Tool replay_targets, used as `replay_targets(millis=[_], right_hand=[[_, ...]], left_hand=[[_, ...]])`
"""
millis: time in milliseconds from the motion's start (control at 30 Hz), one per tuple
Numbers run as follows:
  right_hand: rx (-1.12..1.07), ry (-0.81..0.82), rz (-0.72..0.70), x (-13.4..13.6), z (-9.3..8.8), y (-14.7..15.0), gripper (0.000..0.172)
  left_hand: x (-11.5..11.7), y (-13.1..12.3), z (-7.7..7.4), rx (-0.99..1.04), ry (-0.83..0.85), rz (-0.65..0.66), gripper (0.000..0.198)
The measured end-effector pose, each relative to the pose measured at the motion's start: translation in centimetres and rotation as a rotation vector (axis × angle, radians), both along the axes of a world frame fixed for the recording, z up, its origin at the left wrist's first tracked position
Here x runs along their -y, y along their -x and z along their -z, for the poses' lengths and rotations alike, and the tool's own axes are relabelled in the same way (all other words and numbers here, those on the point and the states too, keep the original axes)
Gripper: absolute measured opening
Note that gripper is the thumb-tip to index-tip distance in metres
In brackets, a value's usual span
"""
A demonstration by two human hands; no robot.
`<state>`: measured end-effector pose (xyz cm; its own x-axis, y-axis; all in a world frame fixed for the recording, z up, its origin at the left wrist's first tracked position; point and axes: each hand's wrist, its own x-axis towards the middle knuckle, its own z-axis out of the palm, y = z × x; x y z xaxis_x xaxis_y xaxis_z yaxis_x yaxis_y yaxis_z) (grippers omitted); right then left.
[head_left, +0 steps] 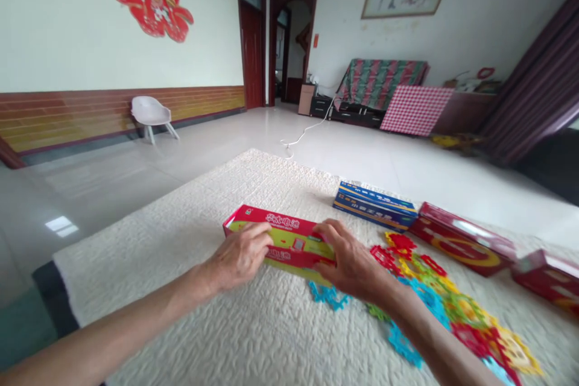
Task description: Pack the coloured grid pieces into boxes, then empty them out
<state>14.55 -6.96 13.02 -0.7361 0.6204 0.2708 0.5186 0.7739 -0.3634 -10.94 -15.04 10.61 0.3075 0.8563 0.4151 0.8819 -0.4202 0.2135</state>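
Note:
A long red and yellow-green box (289, 242) is between my hands on the cream quilted cover (181, 265). My left hand (244, 253) grips its near side left of the middle, fingers bent over the edge. Wrapped round the box's right end is my right hand (346, 256), thumb on the near face and fingers on top. Blue, red, yellow and green openwork plastic pieces (425, 292) lie partly under and beside my right forearm. A small blue piece (326, 294) is just below the box.
Beyond the plastic pieces stand blue boxes (375, 205), a dark red box (461, 238) and another red box (549, 277) at the right edge. A white chair (151, 113) stands by the left wall. A white cord (305, 131) crosses the floor behind the cover.

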Motion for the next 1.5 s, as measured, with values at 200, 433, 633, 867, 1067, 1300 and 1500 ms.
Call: replay_targets(millis=[200,433,633,867,1067,1300,1500], right_hand=[[-0.121,0.083,0.120,7.9,3.2,-9.0,0.043],[-0.266,-0.039,0.139,10.6,6.6,-12.2,0.058],[-0.180,0.037,0.198,5.9,6.8,-11.9,0.044],[-0.118,-0.011,0.227,0.8,6.9,-11.5,0.047],[-0.396,-0.097,0.443,6.5,8.9,-8.4,0.062],[-0.497,-0.217,0.590,8.7,12.7,-6.2,0.066],[-0.470,-0.216,0.591,8.2,13.1,-6.1,0.065]], left_hand=[[6.0,-8.4,0.8,-0.029,0.094,0.155,0.021],[8.4,-11.1,2.9,-0.053,0.059,0.251,0.014],[2.3,-11.3,4.3,-0.025,0.039,0.235,0.021],[-3.1,-10.7,3.1,-0.151,0.042,0.323,0.022],[-2.0,-11.0,1.6,-0.133,0.055,0.345,0.019],[-3.0,-7.1,2.1,0.170,0.094,0.083,0.028],[-4.1,-3.6,3.7,0.264,0.233,-0.009,0.054]])
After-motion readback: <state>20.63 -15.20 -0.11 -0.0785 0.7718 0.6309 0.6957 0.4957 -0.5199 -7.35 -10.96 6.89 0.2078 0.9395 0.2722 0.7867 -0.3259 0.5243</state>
